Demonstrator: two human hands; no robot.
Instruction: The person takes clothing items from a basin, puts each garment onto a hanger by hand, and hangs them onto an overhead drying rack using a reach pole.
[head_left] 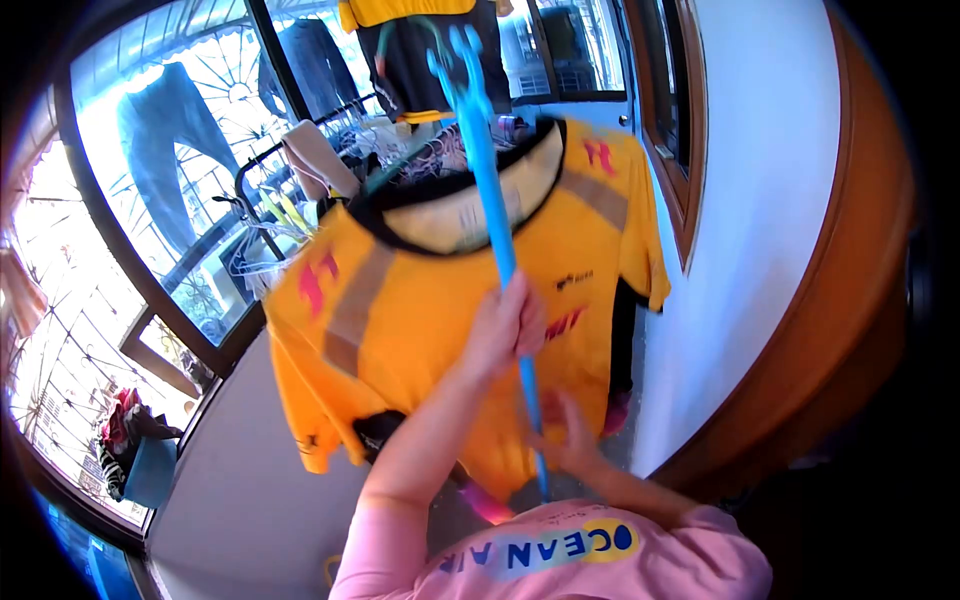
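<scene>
My left hand (pixel 508 322) is closed around a light-blue pole (pixel 486 190) with a forked hook at its top. Lower down, my right hand (pixel 572 436) is slightly blurred beside the pole's thin end; its fingers look apart, and whether they touch the pole I cannot tell. Directly behind the pole is a yellow jersey (pixel 430 310) with a black collar, brown shoulder bands and pink lettering, spread out and facing me. Part of its lower front is hidden by my arms. How the jersey is held up is not clear.
A rack with several hangers (pixel 440 155) stands behind the jersey. Another yellow-and-black garment (pixel 430 60) hangs higher up. Trousers (pixel 165 150) hang by the barred windows at left. A blue bin (pixel 152 470) with clothes sits low left. A white wall (pixel 765 200) curves along the right.
</scene>
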